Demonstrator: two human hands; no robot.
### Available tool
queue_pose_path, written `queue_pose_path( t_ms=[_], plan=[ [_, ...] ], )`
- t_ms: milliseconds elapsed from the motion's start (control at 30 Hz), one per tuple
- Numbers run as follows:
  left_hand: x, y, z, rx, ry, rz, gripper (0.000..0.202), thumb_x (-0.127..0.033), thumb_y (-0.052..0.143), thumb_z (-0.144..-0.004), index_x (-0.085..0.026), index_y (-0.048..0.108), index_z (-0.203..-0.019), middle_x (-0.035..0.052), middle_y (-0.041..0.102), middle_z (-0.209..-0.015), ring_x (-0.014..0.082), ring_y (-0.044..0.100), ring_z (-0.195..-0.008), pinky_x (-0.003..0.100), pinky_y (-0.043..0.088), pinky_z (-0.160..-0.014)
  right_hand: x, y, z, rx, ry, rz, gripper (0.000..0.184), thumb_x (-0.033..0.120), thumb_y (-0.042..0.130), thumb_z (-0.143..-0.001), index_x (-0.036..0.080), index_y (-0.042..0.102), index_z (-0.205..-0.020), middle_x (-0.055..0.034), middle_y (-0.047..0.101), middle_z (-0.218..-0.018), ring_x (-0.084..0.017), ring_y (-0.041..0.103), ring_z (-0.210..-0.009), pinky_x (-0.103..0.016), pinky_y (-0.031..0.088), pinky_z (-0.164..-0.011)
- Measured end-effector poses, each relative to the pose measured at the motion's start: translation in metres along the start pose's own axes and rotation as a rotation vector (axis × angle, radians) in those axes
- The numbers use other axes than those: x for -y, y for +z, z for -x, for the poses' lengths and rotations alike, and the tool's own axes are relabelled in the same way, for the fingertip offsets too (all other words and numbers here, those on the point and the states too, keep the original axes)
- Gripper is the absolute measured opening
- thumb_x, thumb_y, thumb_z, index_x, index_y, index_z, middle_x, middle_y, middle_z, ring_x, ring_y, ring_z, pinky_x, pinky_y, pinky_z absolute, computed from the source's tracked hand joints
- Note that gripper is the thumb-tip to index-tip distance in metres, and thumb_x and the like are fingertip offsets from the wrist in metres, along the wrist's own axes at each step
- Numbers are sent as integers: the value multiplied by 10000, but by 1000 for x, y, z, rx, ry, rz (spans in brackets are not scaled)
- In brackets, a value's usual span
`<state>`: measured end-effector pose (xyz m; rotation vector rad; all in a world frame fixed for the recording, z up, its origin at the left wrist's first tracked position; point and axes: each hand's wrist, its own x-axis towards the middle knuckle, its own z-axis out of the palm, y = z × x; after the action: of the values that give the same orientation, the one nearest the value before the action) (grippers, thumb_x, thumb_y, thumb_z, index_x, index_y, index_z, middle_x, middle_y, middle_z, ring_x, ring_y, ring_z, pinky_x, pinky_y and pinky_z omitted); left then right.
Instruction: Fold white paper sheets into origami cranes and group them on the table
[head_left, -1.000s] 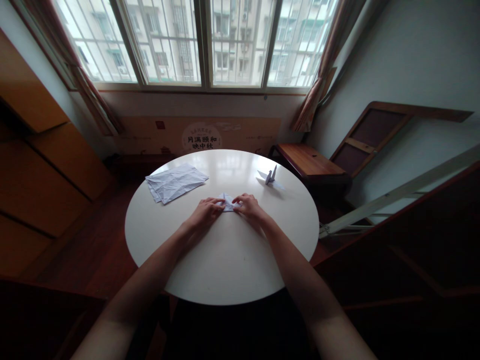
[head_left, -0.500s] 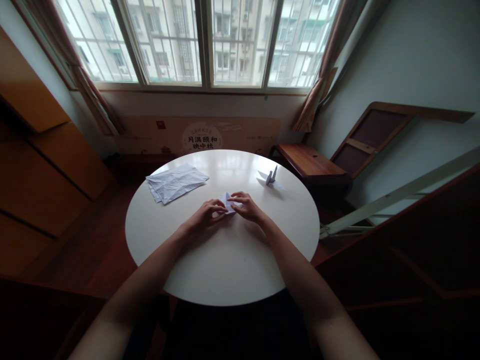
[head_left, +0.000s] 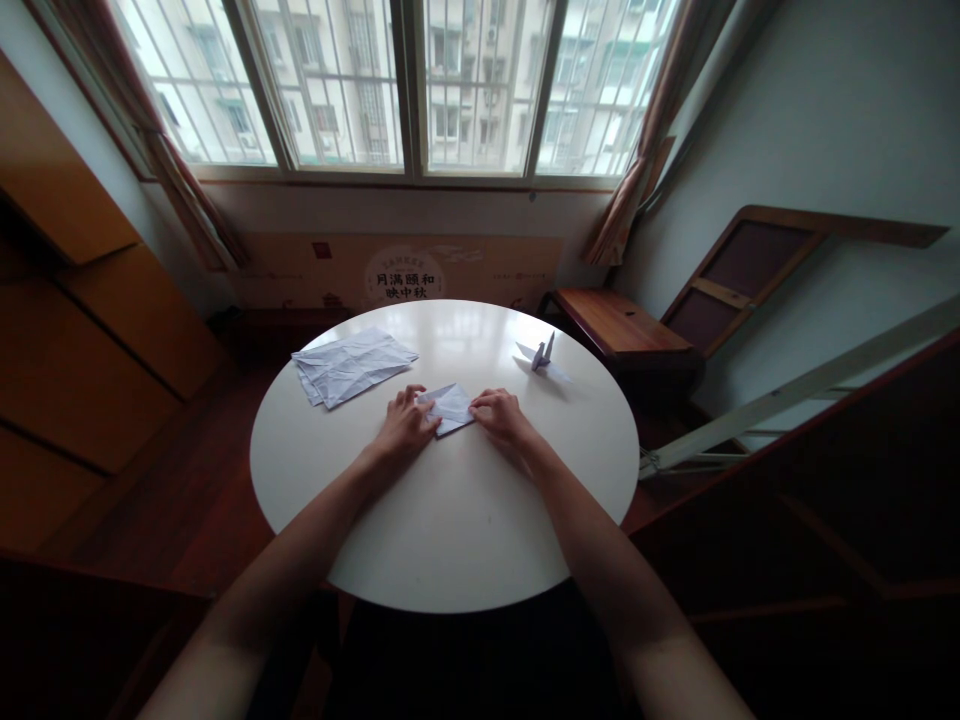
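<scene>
A small folded white paper (head_left: 448,406) lies flat near the middle of the round white table (head_left: 450,520). My left hand (head_left: 403,428) rests on its left edge with the fingers stretched out and pressing down. At its right corner, my right hand (head_left: 499,414) has the fingers curled and pinched on the paper. A finished paper crane (head_left: 540,354) stands further back on the right.
A stack of creased white sheets (head_left: 349,366) lies at the table's back left. A wooden bench (head_left: 619,322) stands right of the table, a leaning wooden frame (head_left: 750,270) behind it. Wooden cabinets (head_left: 90,330) line the left wall, with windows beyond.
The paper was a small triangle under both fingertips; it now lies opened flatter as a wider shape. My left hand has spread out on its left side, my right moved to its right corner.
</scene>
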<state>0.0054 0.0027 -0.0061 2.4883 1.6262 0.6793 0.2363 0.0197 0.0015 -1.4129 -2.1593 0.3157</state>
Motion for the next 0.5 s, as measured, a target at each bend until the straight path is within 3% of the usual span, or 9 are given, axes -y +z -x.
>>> queue_pose_path(
  t_ms=[100, 300, 400, 500],
  plan=[
    [2, -1, 1, 23, -91, -63, 386, -457, 533, -888, -255, 610, -1207, 117, 444, -1309, 330, 424, -1173, 527, 350, -987, 3, -2, 1, -1, -59, 24, 164, 298, 630, -840, 232, 772, -792, -51, 728, -903, -237, 592, -960, -363, 406, -889],
    [5, 0, 0, 89, 15, -6, 344, -368, 482, -929, -305, 618, -1238, 92, 543, -1237, 281, 487, -1158, 534, 282, -1037, 4, 0, 0, 89, -184, -114, 291, 321, 581, -889, 175, 747, -700, -38, 669, -716, -129, 568, -649, -254, 407, -669],
    [4, -1, -1, 164, 80, 48, 374, -379, 511, -917, -336, 591, -1280, 80, 527, -1338, 292, 459, -1239, 579, 217, -1077, 4, 2, 0, 59, -194, -110, 258, 342, 605, -878, 190, 761, -741, -50, 689, -770, -153, 578, -717, -280, 423, -725],
    [2, -3, -1, 275, 192, 114, 387, -215, 493, -912, -395, 622, -1229, 27, 507, -1408, 288, 392, -1320, 608, 163, -1094, 3, 4, 1, 22, -205, -99, 178, 365, 645, -854, 249, 777, -826, -51, 723, -967, -211, 592, -934, -355, 418, -885]
  ],
)
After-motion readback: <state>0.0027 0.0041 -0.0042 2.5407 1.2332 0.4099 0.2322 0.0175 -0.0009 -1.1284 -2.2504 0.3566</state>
